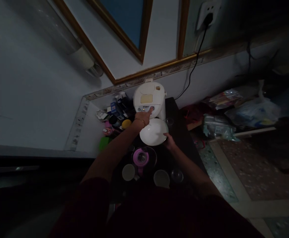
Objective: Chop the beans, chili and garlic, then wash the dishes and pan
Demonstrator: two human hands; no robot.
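A white electric thermo pot [149, 94] stands against the wall on a dark table. With one finger stretched onto the round button at the front of its lid, my left hand [143, 117] holds nothing; its other fingers are partly hidden. Below the pot's front is a white bowl [153, 133], its inside facing up. My right hand [168, 140] grips the bowl's right rim, thumb over the edge and fingers underneath. What is in the bowl is hard to make out in the dim light.
Nearer me are a pink-rimmed cup [141, 157], a pale mug [128, 172], another cup [161, 178] and a clear glass [177, 175]. Small boxes [116, 109] and a yellow-lidded jar [126, 124] crowd the left. A black cord [195, 66] runs to the socket. Plastic bags [257, 112] lie right.
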